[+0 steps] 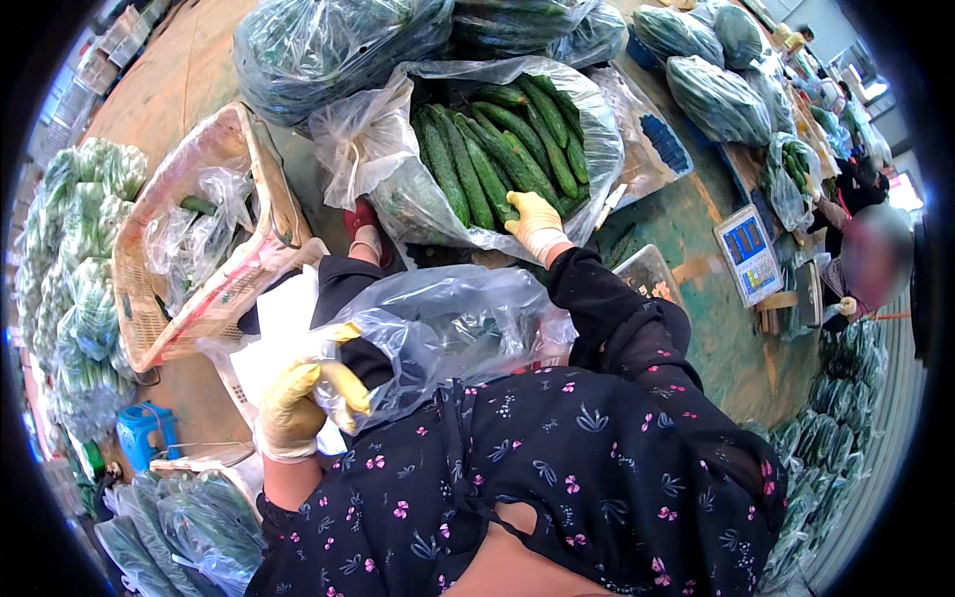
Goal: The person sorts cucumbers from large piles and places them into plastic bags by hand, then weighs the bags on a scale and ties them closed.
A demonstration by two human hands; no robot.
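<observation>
A large clear plastic bag [383, 194] lies open in front of me, full of long green cucumbers [480, 164]. My right hand [535, 221], in a pale yellow glove, reaches into its near side with the fingers curled on the end of a cucumber. Across my lap spreads another clear plastic bag [453, 308], thin and crumpled. My left hand [303, 403], gloved the same way, pinches this bag's left edge beside a white sheet [288, 323]. What lies under the lap bag is hard to make out.
A worn plastic crate [214, 289] with crumpled bags stands at left. Stuffed bags [338, 55] of cucumbers block the far side. A digital scale [749, 256] and another person [870, 259] are at right. Bagged vegetables [95, 249] line the far left; a blue container [146, 435] stands nearer.
</observation>
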